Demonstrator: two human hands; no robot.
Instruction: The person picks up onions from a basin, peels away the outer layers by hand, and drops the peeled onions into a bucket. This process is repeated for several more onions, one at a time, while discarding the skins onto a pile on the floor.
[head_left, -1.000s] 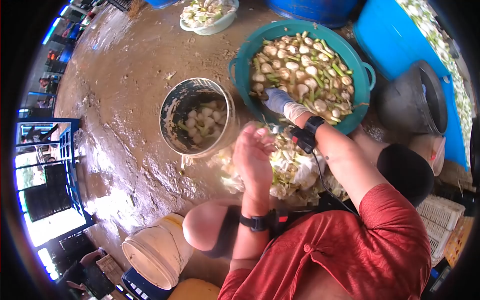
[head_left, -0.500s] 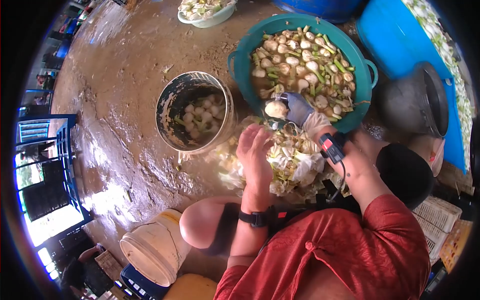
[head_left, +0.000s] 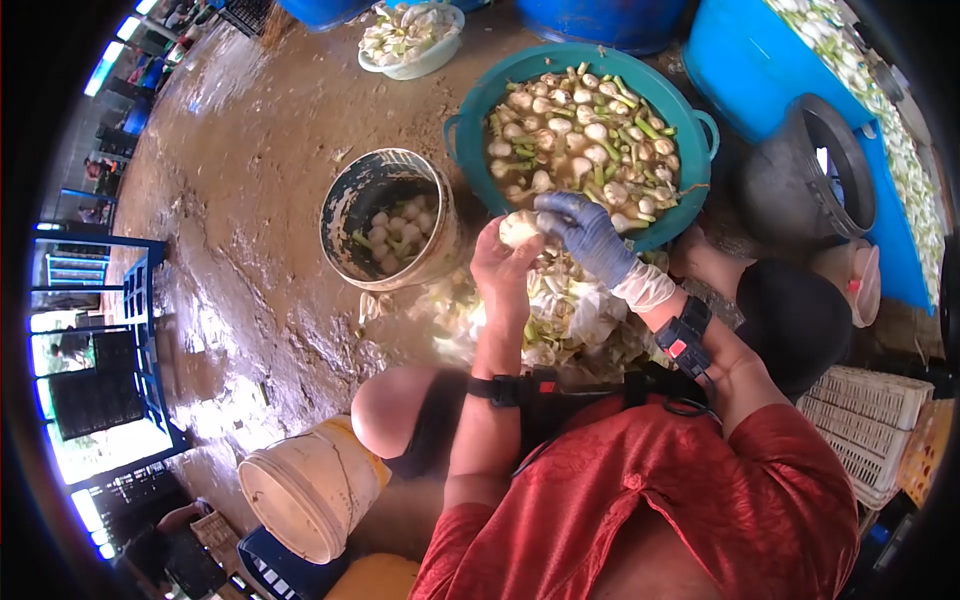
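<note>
My bare left hand (head_left: pixel 503 262) holds a pale round bulb (head_left: pixel 519 229) between its fingers. Close against the bulb's right side is my gloved right hand (head_left: pixel 590 235), its fingers curled; whether they grip anything is hidden. A green tub (head_left: pixel 471 135) of murky water with many bulbs and green stems lies just beyond both hands. To the left, a stained bucket (head_left: pixel 448 235) has peeled-looking bulbs (head_left: pixel 401 232) at its bottom. Pale leafy peelings (head_left: pixel 570 310) are heaped on the floor beneath my hands.
A light bowl of scraps (head_left: pixel 415 68) stands at the top. Black container (head_left: pixel 800 190) and blue bin (head_left: pixel 740 90) are at the right. A cream bucket (head_left: pixel 305 495) lies tilted lower left; a white crate (head_left: pixel 865 420) sits lower right. A person (head_left: pixel 190 555) is at the bottom left.
The bulb, earlier in my right hand, is now in my left hand's fingers. My two hands have come together, and the view has shifted slightly.
</note>
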